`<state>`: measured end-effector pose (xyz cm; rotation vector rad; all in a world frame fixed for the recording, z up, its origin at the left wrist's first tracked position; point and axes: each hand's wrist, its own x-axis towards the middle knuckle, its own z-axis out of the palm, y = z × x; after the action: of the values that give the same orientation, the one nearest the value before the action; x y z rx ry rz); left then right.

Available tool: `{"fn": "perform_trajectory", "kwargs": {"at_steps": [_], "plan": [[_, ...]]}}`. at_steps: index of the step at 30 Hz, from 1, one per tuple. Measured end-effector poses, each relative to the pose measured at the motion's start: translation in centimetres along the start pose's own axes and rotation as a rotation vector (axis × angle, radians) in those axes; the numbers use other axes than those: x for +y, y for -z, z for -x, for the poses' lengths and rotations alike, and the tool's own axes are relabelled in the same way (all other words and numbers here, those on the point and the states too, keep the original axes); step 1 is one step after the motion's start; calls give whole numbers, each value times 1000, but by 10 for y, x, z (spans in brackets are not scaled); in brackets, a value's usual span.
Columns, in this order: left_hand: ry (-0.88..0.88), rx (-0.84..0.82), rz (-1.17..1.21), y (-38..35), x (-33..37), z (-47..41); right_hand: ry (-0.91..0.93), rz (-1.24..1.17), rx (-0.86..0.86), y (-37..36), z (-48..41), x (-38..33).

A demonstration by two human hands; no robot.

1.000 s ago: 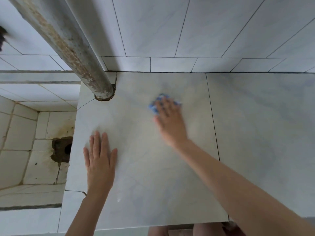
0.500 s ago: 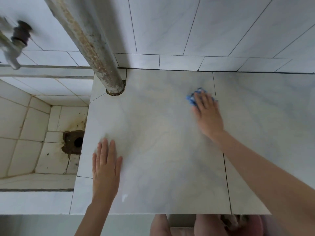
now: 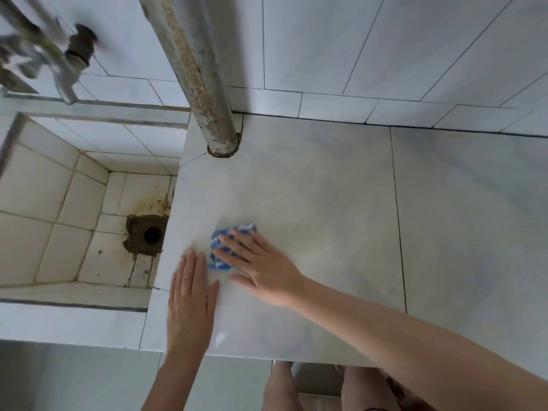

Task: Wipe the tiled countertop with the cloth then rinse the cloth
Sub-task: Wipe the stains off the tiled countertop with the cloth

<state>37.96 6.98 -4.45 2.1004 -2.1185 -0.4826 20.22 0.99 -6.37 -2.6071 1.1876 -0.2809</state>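
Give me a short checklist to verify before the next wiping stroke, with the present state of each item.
1. Cloth lies flat under the right hand: ok.
2. Left hand rests flat on the countertop, beside the cloth: ok.
3. Countertop to the right has nothing in the way of the cloth: ok.
4. Cloth is not over the edge above the sink basin: ok.
5. Tap for rinsing is running: cannot tell, blurred.
6. Surface is already clean: cannot tell.
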Motion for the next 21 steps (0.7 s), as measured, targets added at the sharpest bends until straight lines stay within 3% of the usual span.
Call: {"fn": "perform_trajectory", "kwargs": {"at_steps": [6,11,15,17,21], "plan": [[-33,4,-18,2,-6,0,178,48,-92,15,27,44],[-62,-8,-31,4,-10,1,-253,156,47,34,-22,99],[-56,-5,-13,2,-10,1,-548,44,-2,36,-67,94],[-52,-5,-1,1,-10,1,-457,20,36,26,-79,74],[-58,-7,8,1,-13,0,-154,17,-51,7,-56,34]]}}
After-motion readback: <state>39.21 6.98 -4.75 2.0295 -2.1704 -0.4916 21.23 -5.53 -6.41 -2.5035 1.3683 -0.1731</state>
